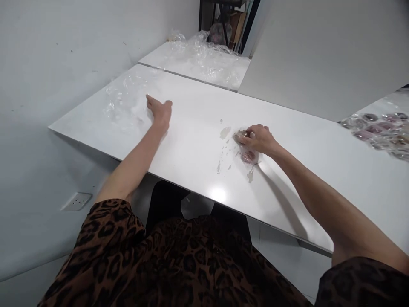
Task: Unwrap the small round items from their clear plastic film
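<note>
On the white table [194, 123], my left hand [159, 114] reaches beside a pile of thin clear plastic bags [123, 96]. Its thumb and fingers are spread apart, and nothing shows between them. My right hand [261, 140] is closed on a clear plastic packet [248, 157] with small dark and pinkish round contents, whose exact kind I cannot make out. The packet's lower part hangs against the tabletop, while my fingers cover some of its upper part. Greyish worn patches [225, 132] mark the surface just left of it.
More crumpled clear plastic [204, 55] lies on a second white surface behind. At the far right sit several filled clear packets [380, 130]. A grey panel [322, 51] rises along the back edge; a wall [64, 55] with a socket [77, 201] borders the left.
</note>
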Demonstrator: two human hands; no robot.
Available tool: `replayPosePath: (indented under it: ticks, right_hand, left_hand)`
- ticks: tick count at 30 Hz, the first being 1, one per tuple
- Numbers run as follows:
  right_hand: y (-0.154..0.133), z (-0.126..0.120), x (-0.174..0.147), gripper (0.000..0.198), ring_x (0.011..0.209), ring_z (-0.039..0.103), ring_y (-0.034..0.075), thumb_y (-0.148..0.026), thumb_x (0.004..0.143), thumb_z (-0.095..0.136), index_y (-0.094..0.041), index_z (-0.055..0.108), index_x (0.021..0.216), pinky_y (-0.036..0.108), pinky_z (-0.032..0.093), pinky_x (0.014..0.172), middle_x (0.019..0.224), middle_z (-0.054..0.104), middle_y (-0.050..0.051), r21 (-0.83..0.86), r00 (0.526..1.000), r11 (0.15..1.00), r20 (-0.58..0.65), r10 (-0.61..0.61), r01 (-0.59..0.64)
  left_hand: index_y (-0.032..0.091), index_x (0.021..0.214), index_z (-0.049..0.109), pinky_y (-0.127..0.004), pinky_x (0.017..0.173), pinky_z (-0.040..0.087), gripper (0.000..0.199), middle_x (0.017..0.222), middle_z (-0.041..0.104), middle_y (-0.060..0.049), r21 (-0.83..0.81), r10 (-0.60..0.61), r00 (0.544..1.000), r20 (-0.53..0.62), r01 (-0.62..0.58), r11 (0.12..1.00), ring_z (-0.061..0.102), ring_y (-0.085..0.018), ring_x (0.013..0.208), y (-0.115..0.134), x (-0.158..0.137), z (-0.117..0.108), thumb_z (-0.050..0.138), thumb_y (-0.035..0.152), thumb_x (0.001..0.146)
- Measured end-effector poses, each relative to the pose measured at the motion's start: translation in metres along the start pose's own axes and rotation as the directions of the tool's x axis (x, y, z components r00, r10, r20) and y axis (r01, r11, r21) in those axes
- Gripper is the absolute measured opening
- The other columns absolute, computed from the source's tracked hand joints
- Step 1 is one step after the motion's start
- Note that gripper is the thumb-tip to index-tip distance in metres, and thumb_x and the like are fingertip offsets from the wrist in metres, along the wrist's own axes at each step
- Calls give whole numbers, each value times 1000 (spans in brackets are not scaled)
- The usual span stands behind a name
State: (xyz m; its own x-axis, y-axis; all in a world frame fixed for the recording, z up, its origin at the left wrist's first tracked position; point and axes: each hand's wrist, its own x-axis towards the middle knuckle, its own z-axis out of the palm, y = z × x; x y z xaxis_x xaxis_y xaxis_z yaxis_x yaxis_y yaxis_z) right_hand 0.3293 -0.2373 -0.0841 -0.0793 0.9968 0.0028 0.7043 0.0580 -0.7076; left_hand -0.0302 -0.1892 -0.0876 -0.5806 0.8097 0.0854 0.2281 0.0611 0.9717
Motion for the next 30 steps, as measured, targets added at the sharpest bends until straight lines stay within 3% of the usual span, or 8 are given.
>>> replayPosePath:
  ticks: [3,5,8,12,17,21,25,30]
  right_hand:
    - [-6,-9,-9,44,83,55,21,-31,63,96,-22,55,75,38,49,75,80,59,3,138,996,987,-18,88,-84]
    - [-8,-22,-22,44,78,55,19,-37,65,95,-23,54,75,37,47,72,79,61,3,267,997,961,-5,82,-78]
    - [-7,-40,-48,43,79,59,22,-54,66,92,-24,62,77,40,48,72,81,67,6,366,991,929,136,4,-54]
    - [-4,-34,-79,50,81,60,23,-63,62,89,-22,63,75,38,46,72,83,67,6,176,973,983,228,13,-55]
    - [-4,-6,-95,42,83,59,22,-61,77,75,-22,58,79,36,45,73,84,65,4,85,974,992,201,-109,94]
    - [-13,3,-108,39,83,62,22,-52,80,77,-23,59,99,36,48,74,94,70,6,5,966,990,219,-138,141]
    - [-27,9,-119,55,96,66,27,-36,86,76,-20,55,134,38,51,81,118,71,15,-123,944,969,281,-172,213]
    - [-36,11,-112,34,102,65,29,-34,92,70,-18,66,122,39,49,85,117,71,15,-204,937,948,303,-175,243]
  left_hand:
    - [20,167,16,-34,137,16,91,179,8,-11,-20,-38,999,-39,37,999,12,-23,167,0,-34,10,66,6,92]
    - [25,167,22,-36,137,15,90,178,13,-10,-32,63,998,13,-63,998,12,-23,168,1,-46,10,66,6,90]
    - [27,167,24,-39,138,10,90,177,17,-10,-34,191,980,59,-189,981,10,-25,168,-4,-50,7,68,9,90]
    - [28,167,24,-44,138,8,87,176,20,-11,-11,274,957,99,-274,962,11,-28,168,-15,-42,6,67,14,93]
    - [23,167,26,-44,138,13,87,174,23,-15,93,285,951,116,-297,950,17,-29,167,-17,-41,5,64,9,90]
    - [19,165,31,-44,137,17,88,173,25,-17,155,303,944,130,-321,934,22,-28,165,-12,-46,4,62,2,85]
    - [14,164,32,-47,138,18,90,171,27,-21,187,329,935,134,-350,918,25,-31,164,-11,-44,4,63,1,80]
    - [14,162,35,-47,137,20,84,169,30,-20,208,379,918,119,-396,894,27,-32,162,-16,-33,5,66,11,84]
